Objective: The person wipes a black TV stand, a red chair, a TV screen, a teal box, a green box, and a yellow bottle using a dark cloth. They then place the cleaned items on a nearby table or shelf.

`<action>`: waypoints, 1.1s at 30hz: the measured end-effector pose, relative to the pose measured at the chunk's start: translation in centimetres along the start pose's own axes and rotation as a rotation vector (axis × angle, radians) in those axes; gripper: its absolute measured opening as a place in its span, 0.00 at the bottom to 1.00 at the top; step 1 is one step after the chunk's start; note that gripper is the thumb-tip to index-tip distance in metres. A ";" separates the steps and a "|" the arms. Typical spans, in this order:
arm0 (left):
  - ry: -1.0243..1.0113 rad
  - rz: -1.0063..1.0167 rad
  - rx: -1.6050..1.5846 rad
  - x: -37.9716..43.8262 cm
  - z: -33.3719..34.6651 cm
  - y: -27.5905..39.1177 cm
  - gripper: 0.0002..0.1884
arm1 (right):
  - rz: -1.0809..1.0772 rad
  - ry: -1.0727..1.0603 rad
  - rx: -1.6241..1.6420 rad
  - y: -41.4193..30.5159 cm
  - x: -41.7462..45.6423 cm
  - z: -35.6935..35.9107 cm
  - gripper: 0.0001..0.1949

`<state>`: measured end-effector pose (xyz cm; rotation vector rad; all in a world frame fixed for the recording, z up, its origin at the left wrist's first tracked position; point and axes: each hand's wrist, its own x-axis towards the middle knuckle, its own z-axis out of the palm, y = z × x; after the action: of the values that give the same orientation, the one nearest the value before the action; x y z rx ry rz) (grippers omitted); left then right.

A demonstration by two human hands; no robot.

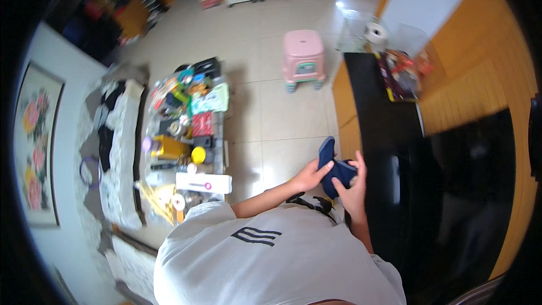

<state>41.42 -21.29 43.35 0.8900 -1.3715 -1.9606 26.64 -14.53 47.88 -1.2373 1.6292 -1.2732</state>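
Both of my hands hold a dark blue fabric item point(336, 171) in front of my body, beside the black-topped cabinet. It looks folded or in several flaps, one standing up at the left; what it is exactly I cannot tell. My left hand point(312, 174) grips it from the left with the thumb across it. My right hand point(352, 186) holds its right side, thumb on the near face and fingers spread behind the right edge. Just below the hands, a black-and-white patterned cloth point(315, 203) shows past my white shirt.
Left stands a low table point(226, 152) crowded with bottles, boxes and packets. A pink plastic stool point(303, 51) is on the tiled floor ahead. To the right runs a black-topped wooden cabinet point(368, 106) bearing a colourful bag point(400, 76); a paper roll point(376, 33) lies beyond.
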 end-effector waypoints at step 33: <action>0.817 0.292 0.943 3.9 -18.0 16.4 0.07 | -0.318 -0.534 0.139 -2.1 28.1 13.5 0.07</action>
<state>54.60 -39.39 53.71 1.5437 -1.7104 -0.5011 31.70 -45.36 47.01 -1.6214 0.9765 -1.0866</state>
